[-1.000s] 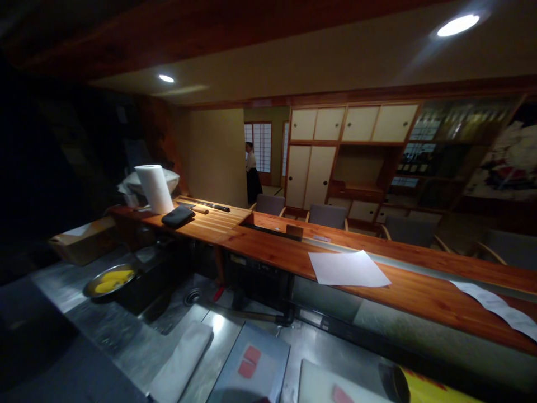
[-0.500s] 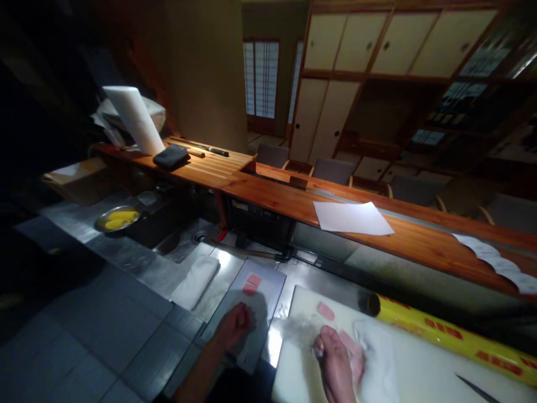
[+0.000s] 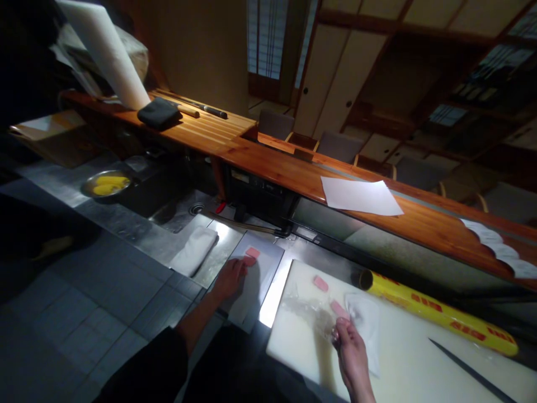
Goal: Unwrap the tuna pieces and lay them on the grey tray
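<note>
Two pink slices, looking like raw fish, lie at the far end of a grey tray [image 3: 268, 263]. My left hand [image 3: 230, 280] has its fingers closed at the lower pink slice [image 3: 249, 261], touching its near edge; the upper pink slice [image 3: 253, 252] lies just beyond. On the white cutting board [image 3: 403, 347] my right hand [image 3: 352, 347] pinches a crumpled piece of clear plastic film [image 3: 312, 313]. Just past its fingertips is another pink slice [image 3: 338, 308], with one more slice [image 3: 321, 283] farther off. A white sheet [image 3: 369, 330] lies beside this hand.
A knife [image 3: 470, 369] lies on the board's right side. Behind the board runs a yellow wrapped roll [image 3: 440, 313]. Left of the tray is a folded white towel [image 3: 195, 250], then a sink and a metal bowl [image 3: 107, 184] with yellow food. A wooden counter [image 3: 285, 176] borders the back.
My left hand has moved forward to the lower pink slice on the tray. My right hand has shifted slightly right, still pinching the film. The camera view has tilted downward.
</note>
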Tool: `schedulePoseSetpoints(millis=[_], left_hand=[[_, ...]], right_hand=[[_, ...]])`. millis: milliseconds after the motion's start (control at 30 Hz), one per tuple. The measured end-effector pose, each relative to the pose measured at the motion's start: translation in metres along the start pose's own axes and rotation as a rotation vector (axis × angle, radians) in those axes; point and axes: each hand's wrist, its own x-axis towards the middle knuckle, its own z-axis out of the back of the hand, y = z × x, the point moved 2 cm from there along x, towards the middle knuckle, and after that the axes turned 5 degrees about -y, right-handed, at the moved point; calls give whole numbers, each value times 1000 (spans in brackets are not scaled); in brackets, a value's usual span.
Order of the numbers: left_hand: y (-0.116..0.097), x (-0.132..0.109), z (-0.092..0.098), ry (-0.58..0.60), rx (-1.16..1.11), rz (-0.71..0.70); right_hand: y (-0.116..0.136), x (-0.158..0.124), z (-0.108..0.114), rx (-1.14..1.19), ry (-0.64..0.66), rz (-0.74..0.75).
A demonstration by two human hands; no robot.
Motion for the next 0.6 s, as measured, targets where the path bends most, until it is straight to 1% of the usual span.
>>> schedulePoseSetpoints(millis=[67, 133, 233, 300, 367, 433, 467, 500, 533, 600], left_hand=[[4, -6, 2, -42, 73, 40], [6, -11, 0, -88, 145, 105], [2, -11, -9, -148, 250, 190], [-5, -7, -16, -184, 312, 230], [-11, -2, -20, -212, 360, 249], [-17, 1, -20, -222, 384, 240], [-19, 3, -19, -220, 387, 227], [-20, 3, -18, -215, 384, 210], [-20, 4, -17, -209, 377, 192], [-19, 6, -17, -194, 355, 156]], right_hand=[[5, 2, 10, 2, -17, 21], [14, 5, 21, 58, -51, 49], [32, 11, 36, 203, -116, 101], [45, 17, 46, 222, -179, 145], [57, 23, 55, 96, -274, 189], [66, 29, 60, -136, -364, 230], [68, 32, 60, -266, -375, 265], [70, 36, 58, -381, -362, 304], [69, 40, 52, -511, -313, 367], [63, 50, 37, -629, -237, 422]])
